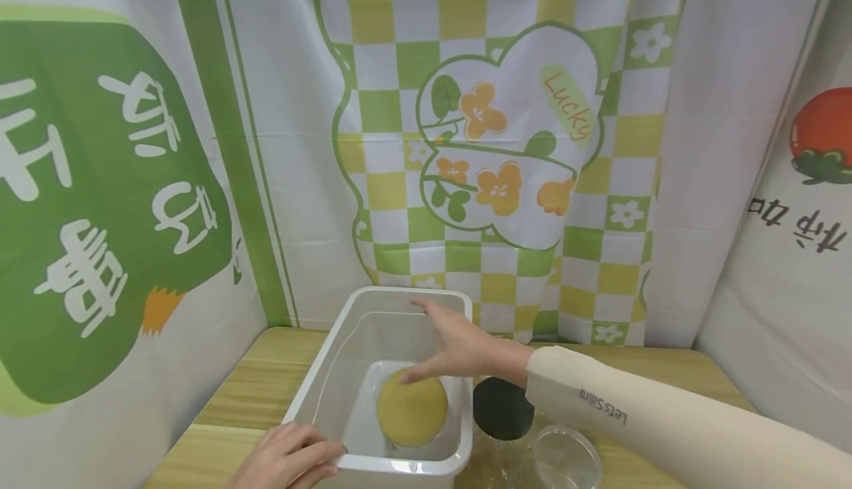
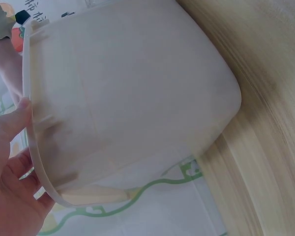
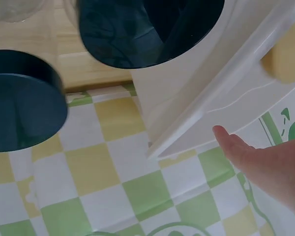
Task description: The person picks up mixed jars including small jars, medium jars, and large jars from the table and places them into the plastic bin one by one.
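Observation:
A white plastic bin (image 1: 313, 382) stands on the table, and inside it is a round thing with a flat yellow top (image 1: 413, 409), perhaps a lidded jar. My left hand (image 1: 288, 458) grips the bin's near left rim; in the left wrist view the thumb and fingers of that hand (image 2: 14, 162) lie on either side of the rim. Over the bin's right side reaches my right hand (image 1: 459, 345), fingers spread and nothing held. Its thumb overlaps the far edge of the yellow top; I cannot tell whether they touch.
Right of the bin stands a clear jar with a black lid (image 1: 504, 404), beside a clear round container (image 1: 567, 459). The right wrist view shows two dark lids (image 3: 24, 105) near the bin. Patterned cloth (image 1: 379, 149) hangs behind the wooden table (image 1: 233, 407).

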The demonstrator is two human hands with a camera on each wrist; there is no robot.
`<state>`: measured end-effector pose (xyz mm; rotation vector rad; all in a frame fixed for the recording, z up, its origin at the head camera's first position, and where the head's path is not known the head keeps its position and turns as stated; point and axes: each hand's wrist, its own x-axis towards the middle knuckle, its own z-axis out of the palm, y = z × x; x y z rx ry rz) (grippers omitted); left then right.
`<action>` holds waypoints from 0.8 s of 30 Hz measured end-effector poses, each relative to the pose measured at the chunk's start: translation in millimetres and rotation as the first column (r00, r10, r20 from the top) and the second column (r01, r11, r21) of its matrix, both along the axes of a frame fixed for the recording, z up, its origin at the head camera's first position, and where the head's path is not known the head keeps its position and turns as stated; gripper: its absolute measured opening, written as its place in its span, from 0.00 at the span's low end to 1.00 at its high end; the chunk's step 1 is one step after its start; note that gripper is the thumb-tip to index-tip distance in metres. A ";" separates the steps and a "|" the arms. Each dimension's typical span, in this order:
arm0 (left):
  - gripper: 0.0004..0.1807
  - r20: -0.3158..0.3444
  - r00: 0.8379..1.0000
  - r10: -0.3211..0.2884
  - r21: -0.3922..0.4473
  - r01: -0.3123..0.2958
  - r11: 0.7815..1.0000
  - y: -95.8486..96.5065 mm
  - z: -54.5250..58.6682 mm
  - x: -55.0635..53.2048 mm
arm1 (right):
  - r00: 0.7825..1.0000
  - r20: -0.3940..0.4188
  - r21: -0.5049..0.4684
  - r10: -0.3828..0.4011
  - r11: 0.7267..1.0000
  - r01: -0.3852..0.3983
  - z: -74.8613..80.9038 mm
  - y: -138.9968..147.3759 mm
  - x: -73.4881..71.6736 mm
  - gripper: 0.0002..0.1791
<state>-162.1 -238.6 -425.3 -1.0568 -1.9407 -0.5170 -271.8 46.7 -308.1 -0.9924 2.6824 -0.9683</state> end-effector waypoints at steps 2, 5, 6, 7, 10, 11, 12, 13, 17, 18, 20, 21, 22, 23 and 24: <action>0.21 0.007 1.000 0.003 0.003 -0.003 1.000 0.2 0.0 0.4 | 1.000 0.007 -0.015 -0.007 1.000 0.007 1.4 5.0 0.5 0.62; 0.21 -0.002 1.000 -0.011 0.004 0.011 1.000 1.0 1.4 0.0 | 1.000 0.005 -0.031 -0.013 0.999 0.013 2.8 12.2 1.5 0.61; 0.20 -0.005 1.000 -0.015 0.003 0.015 1.000 1.1 2.0 -0.2 | 1.000 0.003 -0.038 -0.013 0.999 0.013 3.3 14.5 2.2 0.61; 0.20 -0.010 1.000 -0.018 0.003 0.018 1.000 1.1 2.3 -0.5 | 1.000 -0.002 -0.042 -0.014 0.999 0.014 3.9 16.7 2.9 0.60; 0.19 -0.020 0.999 -0.031 0.004 0.031 1.000 1.2 2.7 -1.4 | 1.000 -0.012 -0.055 -0.015 0.998 0.014 4.9 23.5 4.8 0.60; 0.19 -0.015 1.000 -0.025 0.002 0.025 1.000 0.9 2.5 -1.1 | 1.000 -0.012 -0.059 -0.018 0.998 0.017 5.2 25.8 5.5 0.59; 0.19 -0.015 1.000 -0.026 0.003 0.026 1.000 0.8 2.3 -1.1 | 1.000 -0.016 -0.064 -0.018 0.998 0.017 5.3 28.0 6.1 0.59; 0.18 -0.018 0.999 -0.033 0.004 0.033 0.999 0.7 2.0 -1.5 | 1.000 -0.023 -0.069 -0.018 0.997 0.017 5.5 30.5 6.6 0.59; 0.18 -0.024 0.999 -0.035 -0.001 0.035 0.999 0.4 0.9 -2.2 | 0.999 -0.026 -0.079 -0.024 0.997 0.022 6.2 40.7 9.4 0.57; 0.18 -0.032 0.999 -0.042 -0.002 0.042 0.999 0.4 0.7 -2.9 | 0.999 -0.023 -0.080 -0.026 0.996 0.025 6.3 43.5 10.2 0.57; 0.18 -0.041 0.998 -0.050 -0.004 0.050 0.999 -0.1 0.1 -4.1 | 0.999 -0.010 -0.085 -0.032 0.996 0.031 6.8 48.9 11.5 0.57; 0.17 -0.047 0.997 -0.058 -0.004 0.058 0.998 -0.2 -0.1 -4.8 | 0.999 -0.006 -0.087 -0.036 0.996 0.036 7.1 51.6 12.4 0.57; 0.17 -0.051 0.997 -0.065 -0.004 0.065 0.998 -0.4 -0.3 -5.3 | 0.999 -0.001 -0.093 -0.039 0.995 0.039 7.4 54.4 13.3 0.58; 0.17 -0.052 0.996 -0.067 -0.005 0.067 0.998 -0.7 -0.4 -5.6 | 0.999 0.000 -0.099 -0.041 0.994 0.040 7.8 57.2 14.3 0.57; 0.18 -0.054 0.996 -0.066 -0.006 0.066 0.998 -0.9 -0.4 -5.7 | 0.999 -0.008 -0.102 -0.040 0.994 0.039 8.4 59.7 15.2 0.58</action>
